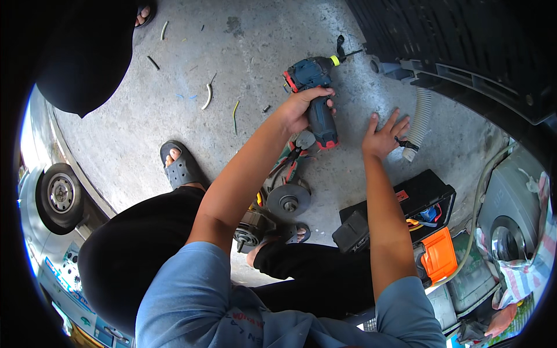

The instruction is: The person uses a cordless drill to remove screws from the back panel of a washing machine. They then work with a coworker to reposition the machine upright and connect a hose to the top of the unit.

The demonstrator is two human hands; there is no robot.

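My left hand is wrapped around the handle of a dark blue and red cordless drill. A yellow-green ring circles the drill's nose, and its thin bit points right, toward the lower edge of a black slatted panel. With fingers spread, my right hand is low over the concrete beside a short white corrugated hose. A black tie circles the hose's near end, close to my fingers. Whether my palm rests on the floor I cannot tell. Red-and-green-handled pliers lie below the drill.
An angle grinder with a grey disc sits between my feet. Right of it are a black toolbox, an orange case and a grey machine. Wire scraps litter the floor. Another person's foot shows top left.
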